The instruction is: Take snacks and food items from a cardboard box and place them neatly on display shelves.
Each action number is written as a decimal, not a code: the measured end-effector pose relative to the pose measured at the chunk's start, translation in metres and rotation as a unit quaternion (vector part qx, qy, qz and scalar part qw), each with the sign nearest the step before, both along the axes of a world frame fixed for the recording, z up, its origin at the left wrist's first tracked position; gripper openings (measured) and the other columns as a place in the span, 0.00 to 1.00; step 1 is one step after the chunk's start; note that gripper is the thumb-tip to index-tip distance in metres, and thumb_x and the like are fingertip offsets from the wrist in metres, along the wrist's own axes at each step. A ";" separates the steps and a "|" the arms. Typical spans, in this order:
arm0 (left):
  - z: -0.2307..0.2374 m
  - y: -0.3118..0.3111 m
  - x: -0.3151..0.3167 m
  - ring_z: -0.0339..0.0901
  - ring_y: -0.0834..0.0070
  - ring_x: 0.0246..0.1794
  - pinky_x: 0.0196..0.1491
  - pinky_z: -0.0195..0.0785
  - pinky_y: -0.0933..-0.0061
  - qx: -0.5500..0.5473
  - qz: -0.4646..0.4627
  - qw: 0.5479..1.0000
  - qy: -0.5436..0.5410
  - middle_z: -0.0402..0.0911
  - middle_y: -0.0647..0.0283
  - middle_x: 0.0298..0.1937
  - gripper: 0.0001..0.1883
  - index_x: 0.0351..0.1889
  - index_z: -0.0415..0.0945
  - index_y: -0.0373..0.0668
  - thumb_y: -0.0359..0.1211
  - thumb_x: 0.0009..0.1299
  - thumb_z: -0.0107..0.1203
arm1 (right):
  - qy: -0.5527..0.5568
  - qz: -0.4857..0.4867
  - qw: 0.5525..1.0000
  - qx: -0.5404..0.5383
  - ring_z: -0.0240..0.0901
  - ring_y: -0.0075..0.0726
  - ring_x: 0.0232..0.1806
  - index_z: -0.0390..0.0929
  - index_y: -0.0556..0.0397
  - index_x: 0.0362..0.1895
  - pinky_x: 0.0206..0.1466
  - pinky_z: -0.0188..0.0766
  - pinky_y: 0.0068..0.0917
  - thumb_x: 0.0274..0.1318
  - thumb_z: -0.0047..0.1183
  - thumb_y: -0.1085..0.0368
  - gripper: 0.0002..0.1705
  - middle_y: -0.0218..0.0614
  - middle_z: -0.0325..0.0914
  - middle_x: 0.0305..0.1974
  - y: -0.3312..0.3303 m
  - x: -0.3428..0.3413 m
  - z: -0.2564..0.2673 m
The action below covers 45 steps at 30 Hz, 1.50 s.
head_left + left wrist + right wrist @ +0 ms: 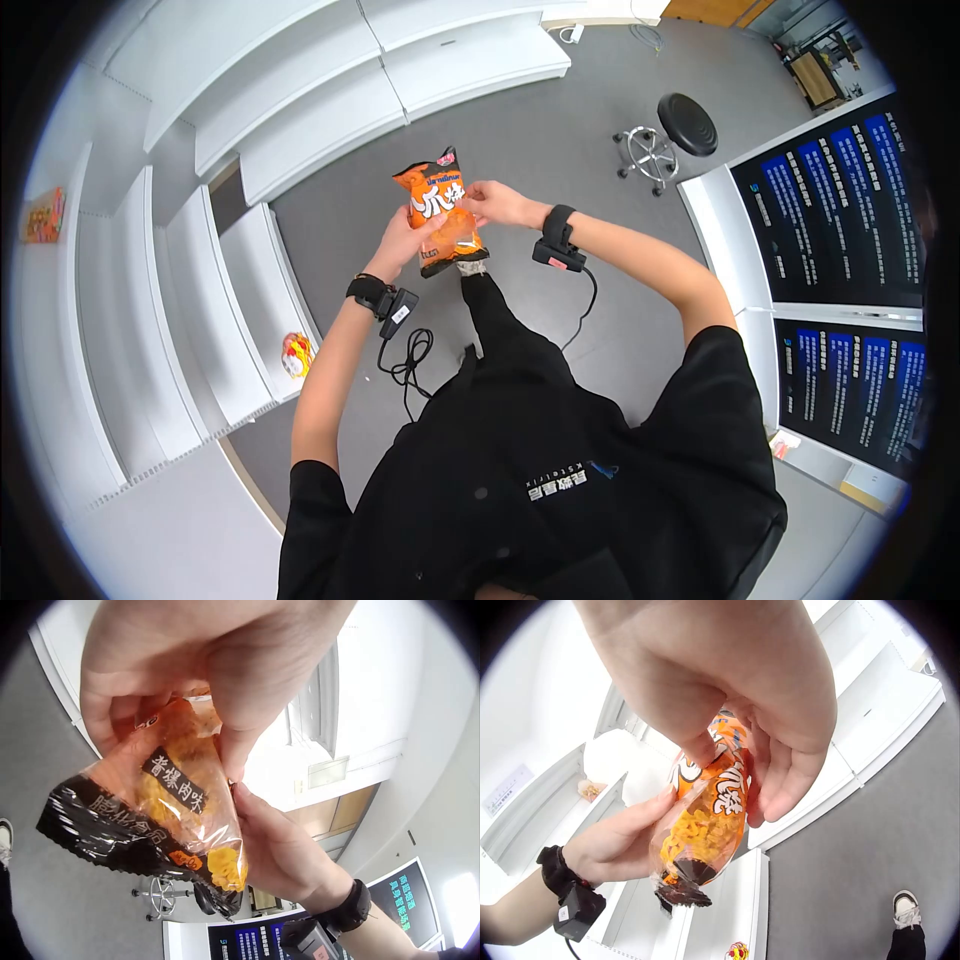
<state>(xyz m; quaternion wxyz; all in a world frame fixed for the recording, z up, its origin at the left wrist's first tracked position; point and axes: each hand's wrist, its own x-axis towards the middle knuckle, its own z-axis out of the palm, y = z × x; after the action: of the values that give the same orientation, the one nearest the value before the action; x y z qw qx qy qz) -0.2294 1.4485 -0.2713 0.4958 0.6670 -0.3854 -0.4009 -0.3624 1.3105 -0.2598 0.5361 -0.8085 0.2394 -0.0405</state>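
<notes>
Two-handed hold on a snack bag. The thumb of the left hand lies across the bag's printed front while its fingers go round behind, so the side of the bag is pinched between them; this grip probably bears most of the weight. The thumb and fingers of the right hand pinch the opposite edge, thumb on the front and fingertips behind, which would serve to steady the bag and stop it twisting. The snack bag, orange with dark ends, is held in the air before the person, over the floor, its front turned up toward the head camera so that the lettering faces the wearer. Yellow pieces show through its clear part; the slack film bulges between the hands, a likely reason for gripping both sides.

Farther out, a strap holds a small camera on each wrist, the left camera and the right camera, each aimed at its own hand's work; a black cable hangs in loose loops, presumably slack for reaching. White shelves line the room, with a red-and-yellow packet lying on a low board at the left. A wheeled stool and lit screens stand to the right, well apart from the hands
</notes>
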 end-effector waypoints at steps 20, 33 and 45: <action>-0.130 -0.196 -0.080 0.65 0.84 0.30 0.33 0.59 0.84 -0.047 -0.055 0.996 -0.055 0.70 0.64 0.34 0.23 0.41 0.64 0.35 0.48 0.61 0.43 | -0.038 -0.046 0.998 -0.001 0.68 0.26 0.33 0.64 0.63 0.40 0.36 0.68 0.20 0.50 0.43 0.58 0.20 0.37 0.70 0.33 -0.176 -0.111 -0.130; -0.012 -1.005 -0.061 0.68 0.82 0.28 0.31 0.62 0.83 -0.083 -0.126 0.986 -0.067 0.72 0.61 0.29 0.23 0.37 0.63 0.29 0.45 0.60 0.45 | -0.102 -0.183 0.963 -0.169 0.66 0.28 0.24 0.67 0.63 0.34 0.30 0.63 0.22 0.48 0.43 0.59 0.17 0.38 0.71 0.22 -0.938 -0.110 -0.018; 0.156 -1.926 -0.023 0.68 0.81 0.24 0.27 0.61 0.83 -0.099 -0.167 0.978 -0.071 0.72 0.61 0.26 0.24 0.34 0.66 0.31 0.47 0.58 0.47 | -0.091 -0.310 0.931 -0.171 0.70 0.35 0.26 0.69 0.63 0.37 0.31 0.65 0.24 0.47 0.43 0.56 0.21 0.42 0.73 0.25 -1.833 -0.076 0.145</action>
<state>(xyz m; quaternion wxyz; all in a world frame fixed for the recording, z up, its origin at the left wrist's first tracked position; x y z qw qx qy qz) -0.2529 -0.4779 -0.1149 0.4566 0.5677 -0.5633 -0.3898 -0.4383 -0.5224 -0.1152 0.3704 -0.7662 0.4173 -0.3186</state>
